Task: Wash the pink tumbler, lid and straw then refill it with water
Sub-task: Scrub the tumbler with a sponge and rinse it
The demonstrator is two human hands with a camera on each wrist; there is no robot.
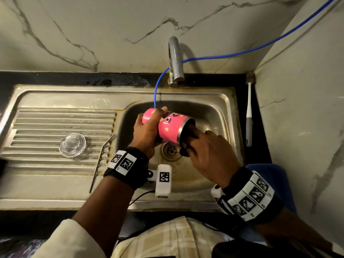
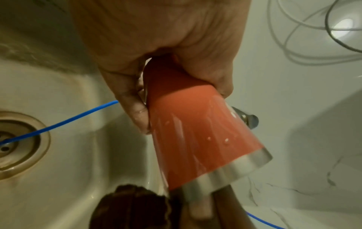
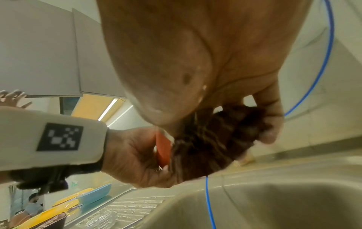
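The pink tumbler lies sideways above the sink basin, its steel-rimmed mouth pointing right. My left hand grips it around the closed end, thumb on top. My right hand holds a dark scrubber at the tumbler's mouth, with fingers reaching inside. Only an edge of the tumbler shows in the right wrist view. The clear lid and the bent metal straw lie on the ribbed drainboard to the left.
A steel tap stands behind the basin, with no water seen running. A thin blue tube hangs from the wall down into the drain. A white-handled brush lies on the black counter at the right.
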